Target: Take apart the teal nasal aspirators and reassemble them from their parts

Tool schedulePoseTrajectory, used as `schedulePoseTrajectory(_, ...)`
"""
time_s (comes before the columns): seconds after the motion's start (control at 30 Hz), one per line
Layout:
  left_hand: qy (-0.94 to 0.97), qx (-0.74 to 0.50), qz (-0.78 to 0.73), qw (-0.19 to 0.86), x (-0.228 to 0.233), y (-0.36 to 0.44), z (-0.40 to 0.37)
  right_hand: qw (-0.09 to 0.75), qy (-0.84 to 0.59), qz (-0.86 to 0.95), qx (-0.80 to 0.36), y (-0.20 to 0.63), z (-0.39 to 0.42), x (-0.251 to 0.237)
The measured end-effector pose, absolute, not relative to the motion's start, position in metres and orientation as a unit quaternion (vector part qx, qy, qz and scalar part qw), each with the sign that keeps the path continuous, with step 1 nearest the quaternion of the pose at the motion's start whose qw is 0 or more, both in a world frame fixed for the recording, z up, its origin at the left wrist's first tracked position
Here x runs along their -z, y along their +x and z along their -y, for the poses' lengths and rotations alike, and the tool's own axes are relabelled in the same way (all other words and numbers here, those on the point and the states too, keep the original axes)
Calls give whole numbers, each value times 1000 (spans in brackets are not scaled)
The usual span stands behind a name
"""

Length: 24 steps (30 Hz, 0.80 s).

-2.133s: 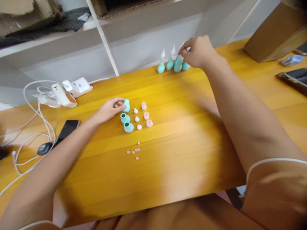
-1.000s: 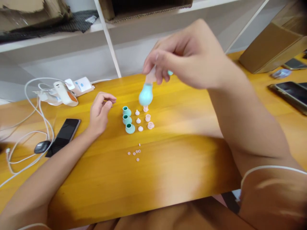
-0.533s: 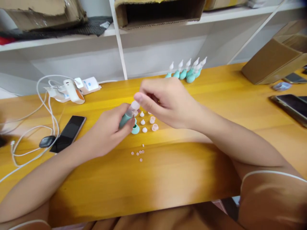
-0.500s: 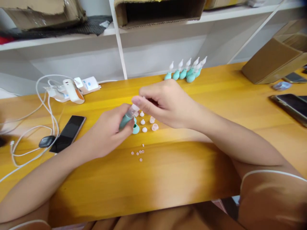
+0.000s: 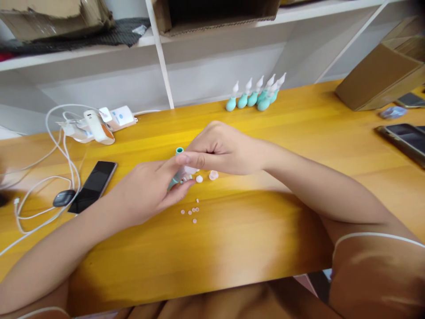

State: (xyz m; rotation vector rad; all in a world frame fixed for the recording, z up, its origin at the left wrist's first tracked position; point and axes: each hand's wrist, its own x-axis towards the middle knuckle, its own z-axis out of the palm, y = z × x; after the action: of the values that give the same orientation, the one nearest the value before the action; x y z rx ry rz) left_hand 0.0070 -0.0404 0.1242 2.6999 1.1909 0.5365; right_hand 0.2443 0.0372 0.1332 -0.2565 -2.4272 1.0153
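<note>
My left hand (image 5: 142, 188) is closed round a nasal aspirator (image 5: 172, 183), a teal bulb with a clear collar, mostly hidden by the fingers. At its other end, my right hand (image 5: 229, 150) grips the white nozzle (image 5: 191, 170), thumb and bent fingers closed over it. The two hands touch. Just behind them an upright teal bulb (image 5: 179, 151) shows its open mouth. Beside the fingers lie a white nozzle piece (image 5: 199, 179) and a clear pinkish collar (image 5: 214, 175). Several tiny pinkish rings (image 5: 190, 212) are scattered nearer me.
Several assembled aspirators (image 5: 253, 98) stand at the back of the wooden table (image 5: 232, 239). To the left are a phone (image 5: 94, 186), a black mouse-like object (image 5: 64, 197), white cables and a power strip (image 5: 78, 130). On the right are a cardboard box (image 5: 375, 79) and another phone (image 5: 403, 141).
My right hand has moved down and left, closer against my left hand. The hands now cover more loose parts, and the teal bulb's mouth shows behind them. The aspirator stays held.
</note>
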Motion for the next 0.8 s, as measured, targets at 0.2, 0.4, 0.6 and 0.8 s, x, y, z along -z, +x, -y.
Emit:
schedulePoseTrajectory(0.2, 904, -85, -373, 192, -138, 4, 45, 195, -47, 834, -515, 246, -47, -125)
schedulePoseTrajectory(0.4, 914, 92, -329, 220, -122, 6, 56, 143, -98, 820, -546, 252, -53, -127)
schedulePoseTrajectory(0.6, 935, 126, -293, 154, -93, 17, 52, 112, -105, 832, -534, 249, -50, -128)
schedulePoseTrajectory(0.8, 933, 63, -301, 190, -78, 12, 48, 80, -116, 838, -527, 247, -45, -128)
